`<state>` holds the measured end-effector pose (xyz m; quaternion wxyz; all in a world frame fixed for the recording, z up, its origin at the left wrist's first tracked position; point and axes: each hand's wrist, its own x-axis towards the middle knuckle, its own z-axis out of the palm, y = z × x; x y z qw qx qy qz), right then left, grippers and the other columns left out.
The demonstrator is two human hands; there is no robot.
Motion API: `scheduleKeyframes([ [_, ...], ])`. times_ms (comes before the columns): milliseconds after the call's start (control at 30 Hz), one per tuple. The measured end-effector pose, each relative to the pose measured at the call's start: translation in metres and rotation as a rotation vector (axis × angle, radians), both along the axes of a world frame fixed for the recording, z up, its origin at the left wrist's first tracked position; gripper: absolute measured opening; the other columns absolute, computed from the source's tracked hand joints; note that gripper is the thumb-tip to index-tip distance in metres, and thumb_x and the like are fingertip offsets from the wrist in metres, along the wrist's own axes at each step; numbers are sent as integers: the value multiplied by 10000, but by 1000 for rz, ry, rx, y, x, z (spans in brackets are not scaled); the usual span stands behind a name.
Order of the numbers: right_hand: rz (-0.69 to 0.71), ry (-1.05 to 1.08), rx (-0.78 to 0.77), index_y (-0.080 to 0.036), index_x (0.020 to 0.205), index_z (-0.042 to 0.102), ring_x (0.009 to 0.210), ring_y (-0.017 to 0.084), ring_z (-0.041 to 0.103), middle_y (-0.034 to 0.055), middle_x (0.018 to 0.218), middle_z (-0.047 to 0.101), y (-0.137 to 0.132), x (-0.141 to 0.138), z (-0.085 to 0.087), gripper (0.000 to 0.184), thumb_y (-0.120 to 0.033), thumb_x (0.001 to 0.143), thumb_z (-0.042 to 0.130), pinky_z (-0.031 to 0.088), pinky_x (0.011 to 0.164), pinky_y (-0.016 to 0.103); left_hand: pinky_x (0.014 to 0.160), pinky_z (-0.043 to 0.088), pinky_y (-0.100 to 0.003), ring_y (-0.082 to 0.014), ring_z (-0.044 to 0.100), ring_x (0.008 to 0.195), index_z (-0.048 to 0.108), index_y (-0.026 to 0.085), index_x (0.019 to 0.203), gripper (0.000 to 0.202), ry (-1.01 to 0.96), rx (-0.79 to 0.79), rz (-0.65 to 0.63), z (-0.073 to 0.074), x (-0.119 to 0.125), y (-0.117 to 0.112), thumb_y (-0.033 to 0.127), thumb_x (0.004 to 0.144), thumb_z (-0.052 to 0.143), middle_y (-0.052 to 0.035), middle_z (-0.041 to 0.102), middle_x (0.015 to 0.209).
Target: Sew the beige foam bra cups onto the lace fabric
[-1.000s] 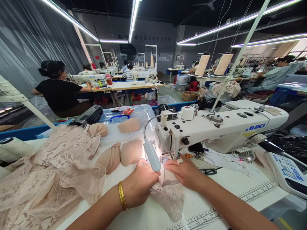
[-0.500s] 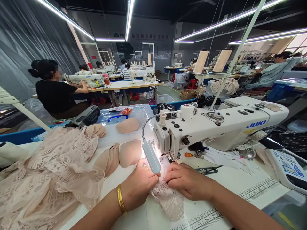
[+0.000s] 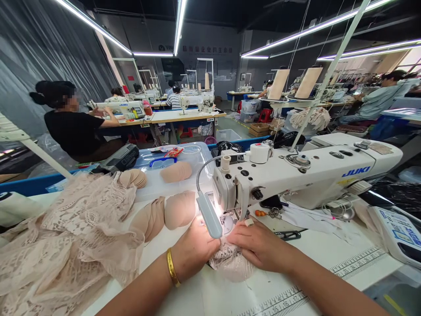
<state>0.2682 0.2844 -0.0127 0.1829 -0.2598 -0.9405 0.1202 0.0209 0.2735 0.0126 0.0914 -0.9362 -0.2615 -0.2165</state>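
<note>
My left hand, with a gold bangle on its wrist, is curled shut on a small beige lace piece in front of the needle of a white JUKI sewing machine. My right hand presses on the same lace piece from the right, fingers bent over it. The piece lies bunched between the two hands. A small grey lamp head on a flexible arm shines on the needle area and hides part of my left fingers.
A big heap of beige lace lies at the left. Beige bra cups lie beside it, with more on a clear plastic bin lid. Scissors and a control panel sit at the right. People sew at tables behind.
The lace piece has been drawn in and bunched up under my hands; less of it hangs toward the table's front edge. My right hand shifted slightly closer to me.
</note>
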Motion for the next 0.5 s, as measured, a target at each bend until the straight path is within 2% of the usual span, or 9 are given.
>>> scheduleKeyframes([
  [100,-27,-39,33,-237,1010,653,874,198,610,17,966,719,-1,0,2,320,-16,844,492,405,843,354,660,479,-325,-148,550,655,520,197,725,321,3,93,-24,-5,-1,0,8,946,382,-16,647,749],
  [300,-109,-84,97,-253,993,659,817,213,562,18,879,697,3,2,0,296,-29,850,528,415,831,355,722,520,-355,-172,618,709,554,190,762,295,38,121,57,-17,-1,-2,1,948,424,-33,680,785],
  [400,-164,-69,114,-258,1046,670,822,237,543,25,809,669,5,3,-2,306,-53,861,538,423,786,346,755,545,-369,-191,653,751,573,192,807,258,-9,52,105,-21,2,-4,-3,933,461,-43,701,840],
  [500,-224,-50,151,-231,1059,682,827,253,533,26,708,595,7,3,-3,289,-64,874,536,433,755,339,760,582,-370,-209,676,804,618,214,927,227,-58,-118,182,-28,3,-5,22,924,498,-49,711,876],
])
